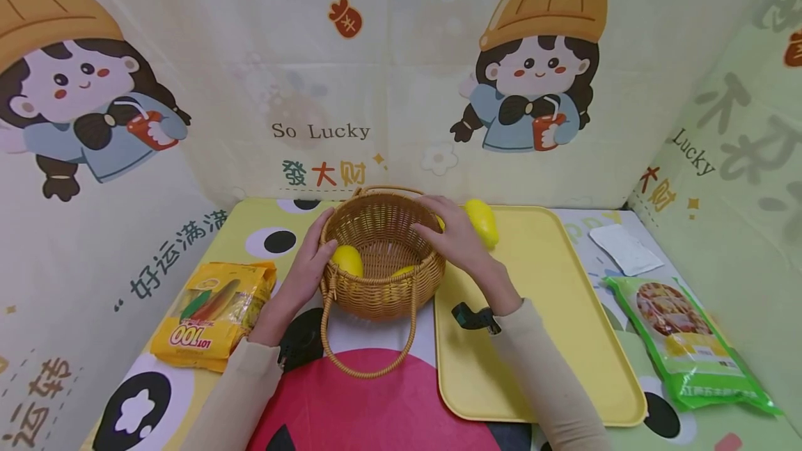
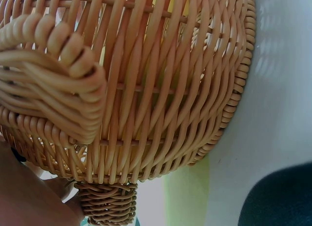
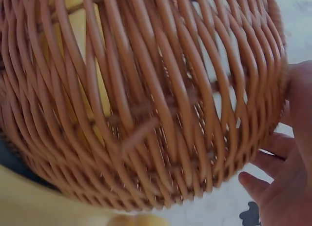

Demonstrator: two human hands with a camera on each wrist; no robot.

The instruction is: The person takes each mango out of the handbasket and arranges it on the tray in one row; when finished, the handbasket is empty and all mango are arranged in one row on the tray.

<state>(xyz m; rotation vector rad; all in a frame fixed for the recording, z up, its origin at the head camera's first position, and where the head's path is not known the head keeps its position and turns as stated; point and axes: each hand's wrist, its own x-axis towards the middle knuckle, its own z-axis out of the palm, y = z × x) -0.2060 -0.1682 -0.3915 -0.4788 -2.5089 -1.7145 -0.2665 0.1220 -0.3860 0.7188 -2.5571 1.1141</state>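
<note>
A round wicker basket (image 1: 376,291) stands upright, one looped handle hanging down its front and another behind the back rim. Inside lie a yellow fruit (image 1: 347,260) at the left and part of another (image 1: 403,271) near the front. My left hand (image 1: 297,280) grips the left rim, thumb on top; its wrist view shows the woven wall (image 2: 146,89) close up. On the right rim my right hand (image 1: 460,239) holds with the thumb inside and fingers outside, seen beside the weave (image 3: 161,99) in the right wrist view. Yellow shows through the wall there.
A yellow tray (image 1: 551,312) lies right of the basket, with a yellow fruit (image 1: 482,223) at its back left corner and more yellow beside my right hand. Further right are a green food bag (image 1: 689,346) and a white packet (image 1: 625,249). An orange snack bag (image 1: 213,315) lies left.
</note>
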